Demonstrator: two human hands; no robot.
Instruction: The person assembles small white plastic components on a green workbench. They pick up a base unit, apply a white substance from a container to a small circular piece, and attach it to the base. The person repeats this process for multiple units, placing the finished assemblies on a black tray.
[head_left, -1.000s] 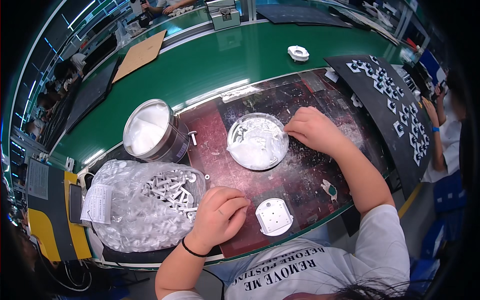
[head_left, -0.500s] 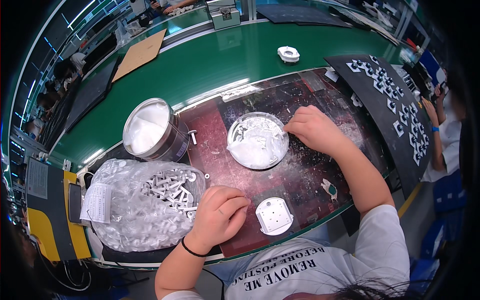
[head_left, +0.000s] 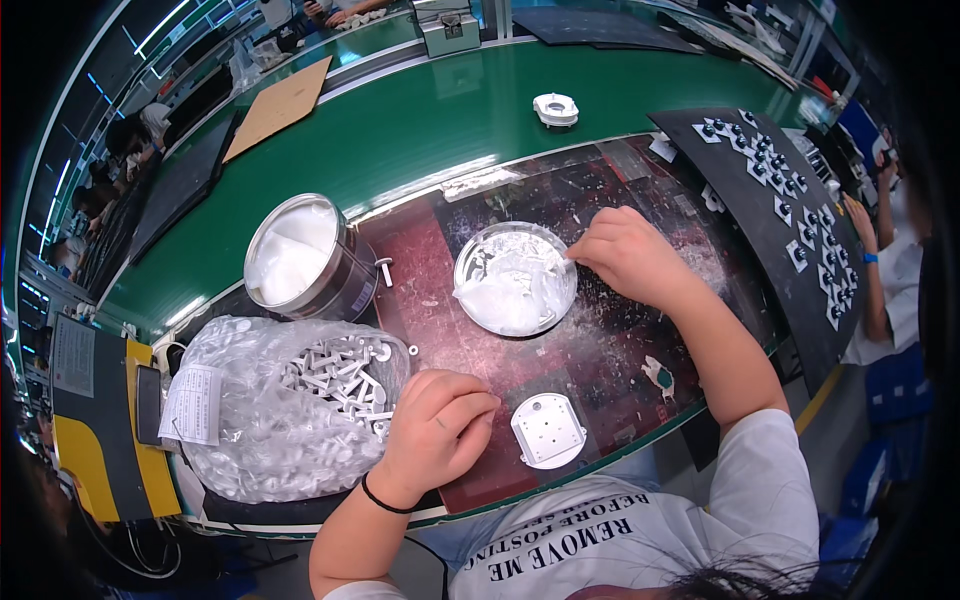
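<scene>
My right hand (head_left: pixel 628 258) is closed in a pinch, its fingertips at the right rim of a round shallow dish (head_left: pixel 466 300). Whether they grip the rim or something tiny cannot be seen. In the dish lies a crumpled whitish sheet or film (head_left: pixel 515 295) with a wet-looking shine. My left hand (head_left: pixel 440 425) is closed too, thumb and fingers together, between the clear plastic bag (head_left: pixel 270 440) and a white plate-like part (head_left: pixel 548 432) with small holes. Anything between those fingers is hidden. Several white stemmed plastic pieces (head_left: pixel 340 378) show in the bag's mouth.
An open metal can (head_left: pixel 345 275) with white lining stands behind the bag. One stemmed piece (head_left: pixel 385 270) lies beside it. A white housing (head_left: pixel 556 110) sits on the green belt (head_left: pixel 430 120). The black board (head_left: pixel 800 220) at right carries several small parts. Other people are nearby.
The white housing on the green belt has shifted left. Both my hands, the dish and the plate-like part stay practically where they were.
</scene>
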